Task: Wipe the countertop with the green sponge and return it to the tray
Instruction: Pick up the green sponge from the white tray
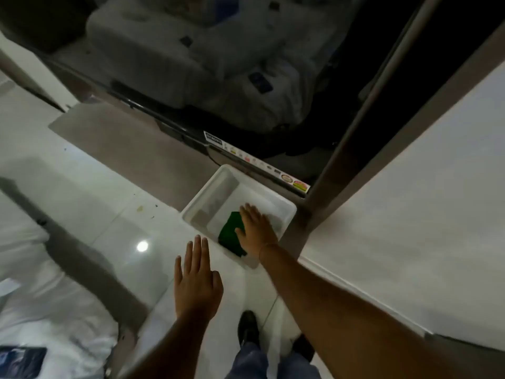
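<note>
A white plastic tray [209,199] sits low in the middle of the view, beside the corner of the white countertop [410,220] on the right. The green sponge [231,233] lies flat inside the tray near its front edge. My right hand [257,228] is palm down with fingers stretched out, over the sponge's right side and covering part of it; whether it touches is unclear. My left hand [196,280] hovers open, fingers together, just left of the tray's near corner, holding nothing.
A dark glossy screen [246,77] with a sticker strip [259,164] stands behind the tray and reflects a bed. A brown post [363,127] borders the countertop. White bedding [41,310] and a dark phone [21,359] lie lower left. My shoes [247,326] stand on glossy tiles.
</note>
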